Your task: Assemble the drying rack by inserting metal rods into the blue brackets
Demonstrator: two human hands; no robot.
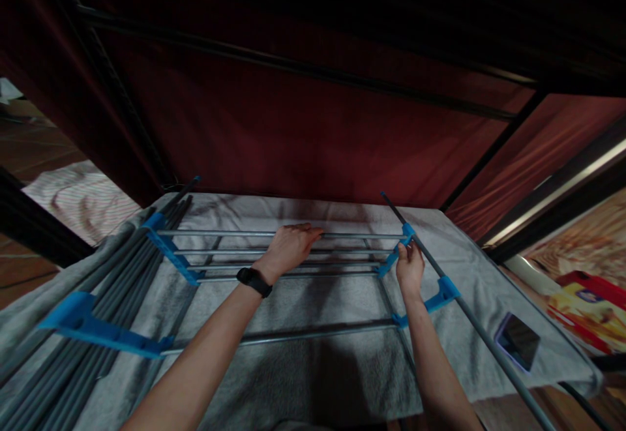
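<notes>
A rack frame of grey metal tubes [342,331] and blue plastic brackets stands on a grey cloth. My left hand [289,246], with a black band on its wrist, reaches over the middle of the far tube [220,233], its fingers closed around it. On the right, my right hand [411,267] grips the far right blue bracket [407,230], where that tube meets a long side pole [430,258]. Its fingertips are partly hidden behind the bracket. Nearer to me sits another right bracket [443,293]. Two more blue brackets [83,320] hold the left side.
Loose grey tubes [112,307] lie bundled on the left of the cloth [317,379]. A phone [517,341] rests on the cloth at right, with a red and yellow package [589,307] beyond the edge. Dark red fabric [303,137] on a dark frame rises behind.
</notes>
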